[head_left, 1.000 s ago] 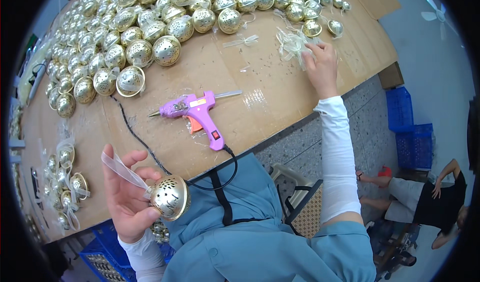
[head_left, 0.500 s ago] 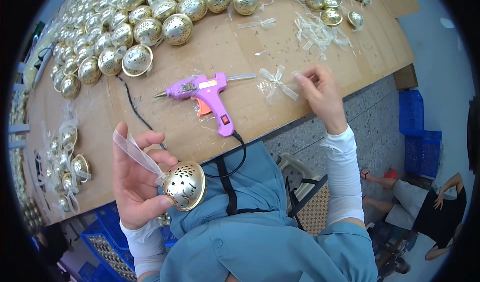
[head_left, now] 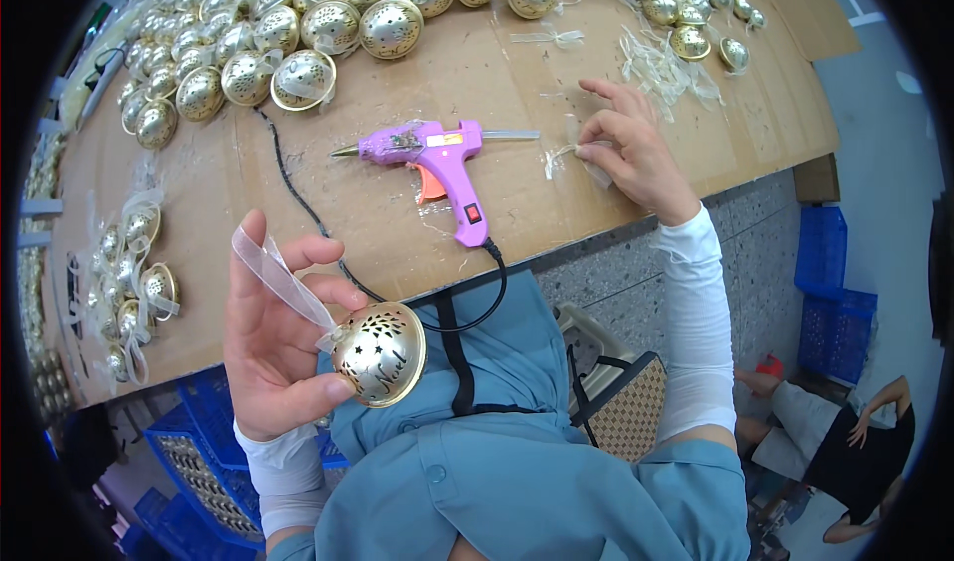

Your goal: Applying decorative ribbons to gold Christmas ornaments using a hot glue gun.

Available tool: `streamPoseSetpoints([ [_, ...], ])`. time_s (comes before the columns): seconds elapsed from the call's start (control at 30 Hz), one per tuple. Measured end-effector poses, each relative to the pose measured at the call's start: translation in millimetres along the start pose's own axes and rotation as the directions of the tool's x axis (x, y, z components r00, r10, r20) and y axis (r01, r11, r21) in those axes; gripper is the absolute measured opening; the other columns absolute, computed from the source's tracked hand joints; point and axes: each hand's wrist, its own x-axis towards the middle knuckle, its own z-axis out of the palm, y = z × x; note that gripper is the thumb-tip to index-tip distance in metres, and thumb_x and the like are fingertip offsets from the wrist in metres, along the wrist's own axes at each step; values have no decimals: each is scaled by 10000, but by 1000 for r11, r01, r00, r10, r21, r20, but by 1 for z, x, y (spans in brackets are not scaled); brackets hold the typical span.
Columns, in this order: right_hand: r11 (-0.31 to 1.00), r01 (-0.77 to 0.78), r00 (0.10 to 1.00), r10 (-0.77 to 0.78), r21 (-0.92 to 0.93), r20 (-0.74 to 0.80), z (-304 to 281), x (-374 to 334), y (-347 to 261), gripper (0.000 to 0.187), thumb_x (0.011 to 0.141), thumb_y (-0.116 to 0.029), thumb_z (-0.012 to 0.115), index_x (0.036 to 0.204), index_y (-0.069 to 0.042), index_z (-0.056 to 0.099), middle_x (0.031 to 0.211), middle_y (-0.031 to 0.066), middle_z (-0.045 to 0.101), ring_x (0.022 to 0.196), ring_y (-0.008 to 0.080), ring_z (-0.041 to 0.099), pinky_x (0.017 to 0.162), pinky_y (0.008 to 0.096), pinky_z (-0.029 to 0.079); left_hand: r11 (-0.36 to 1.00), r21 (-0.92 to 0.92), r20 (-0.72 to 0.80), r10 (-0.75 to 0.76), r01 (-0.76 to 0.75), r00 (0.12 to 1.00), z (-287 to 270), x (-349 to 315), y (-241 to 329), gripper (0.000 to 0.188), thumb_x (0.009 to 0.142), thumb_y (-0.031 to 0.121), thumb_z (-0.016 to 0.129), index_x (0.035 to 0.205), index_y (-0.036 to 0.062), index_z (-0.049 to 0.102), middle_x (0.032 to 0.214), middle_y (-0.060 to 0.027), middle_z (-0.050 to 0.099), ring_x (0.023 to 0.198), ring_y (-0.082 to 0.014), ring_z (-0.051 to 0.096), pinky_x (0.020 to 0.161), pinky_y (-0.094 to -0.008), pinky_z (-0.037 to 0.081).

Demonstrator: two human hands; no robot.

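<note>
My left hand [head_left: 283, 347] holds a gold bell ornament [head_left: 376, 367] between thumb and fingers, over my lap near the table's edge. The bell has cut-out stars and leaf shapes, and its sheer white ribbon loop [head_left: 288, 281] runs up across my fingers. Over the cardboard, my right hand [head_left: 636, 159] pinches a small sheer white ribbon bow [head_left: 558, 161] by thumb and forefinger, which partly cover it. Between my hands lies a purple hot glue gun [head_left: 452, 178], its nozzle to the left and a clear glue stick [head_left: 512, 135] poking out its back.
Many gold bells [head_left: 333, 26] crowd the table's far side. A pile of loose bows [head_left: 661, 72] lies at far right, a single bow [head_left: 550, 38] nearby. Smaller bells [head_left: 139, 283] lie at left. Blue crates [head_left: 835, 332] and a seated person [head_left: 845, 432] are beyond the table.
My right hand has closed on the bow and moved it slightly from where it lay flat. My left hand still holds the bell. The view has shifted a little.
</note>
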Motion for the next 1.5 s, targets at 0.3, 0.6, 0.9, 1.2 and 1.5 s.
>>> streamPoseSetpoints([
  [0.3, 617, -391, 920, 277, 683, 276, -48, 26, -85, 109, 726, 25, 628, 831, 10, 599, 794, 75, 605, 740, 176, 586, 656, 264, 458, 999, 44, 41, -28, 26, 999, -8, -4, 1, 1051, 608, -37, 712, 1426, 72, 61, 1261, -180, 379, 1031, -223, 525, 847, -333, 480],
  [0.6, 604, 9, 916, -325, 797, 235, -55, 43, -205, 145, 704, 44, 633, 837, -2, 599, 767, 77, 605, 657, 151, 567, 546, 242, 438, 967, 239, 142, 51, -85, 989, -21, -10, 0, 1011, 646, -19, 709, 1424, 66, 70, 1272, -172, 379, 1026, -211, 518, 902, -348, 446],
  [0.9, 787, 156, 977, -213, 597, 26, -19, 48, -224, 367, 700, 76, 673, 997, -13, 476, 799, 73, 555, 714, 128, 592, 552, 238, 458, 915, 362, 203, 107, -176, 973, -36, -25, 2, 954, 674, -44, 661, 1423, 45, 76, 1269, -150, 382, 1052, -191, 507, 928, -353, 426],
  [1.2, 859, 7, 971, -128, 512, 200, -24, 57, -234, 344, 710, 73, 648, 992, -10, 471, 754, 59, 558, 693, 103, 580, 550, 236, 453, 910, 338, 222, 171, -241, 960, -41, -29, -5, 937, 672, -53, 630, 1425, 65, 86, 1314, -132, 339, 1034, -202, 509, 895, -347, 449],
  [1.5, 812, -150, 930, -78, 564, 360, -19, 68, -222, 367, 709, 9, 669, 1018, -20, 473, 731, 12, 536, 637, 67, 504, 552, 200, 408, 973, 204, 163, 76, -109, 984, -40, -28, -8, 988, 655, -59, 654, 1429, 69, 53, 1274, -140, 361, 1062, -207, 503, 921, -350, 434],
])
